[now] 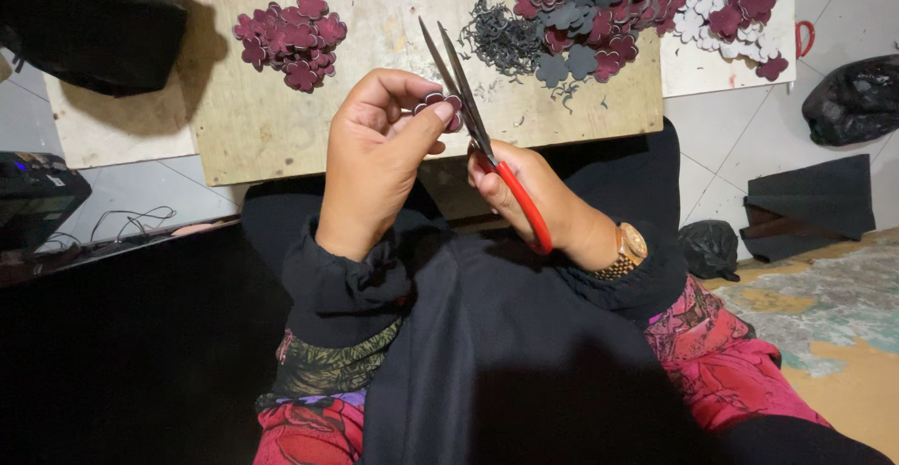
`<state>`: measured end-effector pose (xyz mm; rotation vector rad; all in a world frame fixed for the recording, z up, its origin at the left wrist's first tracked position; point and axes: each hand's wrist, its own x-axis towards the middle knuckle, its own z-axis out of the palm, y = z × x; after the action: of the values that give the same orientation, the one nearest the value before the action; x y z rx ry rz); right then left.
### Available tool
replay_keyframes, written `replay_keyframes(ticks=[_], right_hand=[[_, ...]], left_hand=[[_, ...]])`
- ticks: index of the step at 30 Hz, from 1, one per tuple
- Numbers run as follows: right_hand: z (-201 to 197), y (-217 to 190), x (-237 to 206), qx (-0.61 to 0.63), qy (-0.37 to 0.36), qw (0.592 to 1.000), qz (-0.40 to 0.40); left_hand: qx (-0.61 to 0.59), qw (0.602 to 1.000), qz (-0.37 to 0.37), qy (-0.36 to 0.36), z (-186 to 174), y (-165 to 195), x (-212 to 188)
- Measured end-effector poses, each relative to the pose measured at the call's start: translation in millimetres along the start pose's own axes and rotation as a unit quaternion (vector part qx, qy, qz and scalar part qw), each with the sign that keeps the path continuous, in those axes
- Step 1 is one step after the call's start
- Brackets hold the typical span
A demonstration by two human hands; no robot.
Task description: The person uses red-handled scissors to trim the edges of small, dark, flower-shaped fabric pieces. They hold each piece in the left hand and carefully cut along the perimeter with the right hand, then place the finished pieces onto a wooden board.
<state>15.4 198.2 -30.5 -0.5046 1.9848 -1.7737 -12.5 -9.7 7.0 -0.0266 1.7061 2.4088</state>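
My left hand (pixel 379 151) pinches a small maroon flower-shaped piece (pixel 440 102) between thumb and fingers. My right hand (pixel 534 198) grips red-handled scissors (pixel 473 123), whose blades are slightly apart and point up past the piece, touching its right edge. Both hands hover above my lap, just in front of a wooden board (pixel 281 118). A gold watch (pixel 629 250) sits on my right wrist.
On the board lie a small heap of maroon flower pieces (pixel 295 39), dark trimmings (pixel 501 39) and a big mixed pile of maroon, grey and white pieces (pixel 637 6). Black bags (pixel 84 15) (pixel 854 100), dark folded sheets (pixel 810 207) and a cable (pixel 131 221) lie on the tiled floor.
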Motion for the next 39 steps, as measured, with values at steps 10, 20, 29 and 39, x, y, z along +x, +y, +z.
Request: replay_keyframes(ticks=[10,20,29,39], right_hand=[[-1.8,1.7,-0.9,0.002,-0.014,1.0,0.013],[-3.3,7.1,-0.2,-0.013,-0.021,1.0,0.013],[-4.7,27.9,0.0,0.05,0.024,0.998,0.036],[-51.4,75.6,15.6,0.171,0.136,0.976,0.001]], left_hand=[[-0.069,0.997,0.028,-0.007,-3.4,-0.3,-0.3],[-0.065,0.997,0.035,0.003,-8.6,2.1,1.0],[-0.052,0.998,-0.008,0.018,-14.7,-1.7,2.0],[-0.134,0.99,-0.047,0.001,-20.8,1.9,8.3]])
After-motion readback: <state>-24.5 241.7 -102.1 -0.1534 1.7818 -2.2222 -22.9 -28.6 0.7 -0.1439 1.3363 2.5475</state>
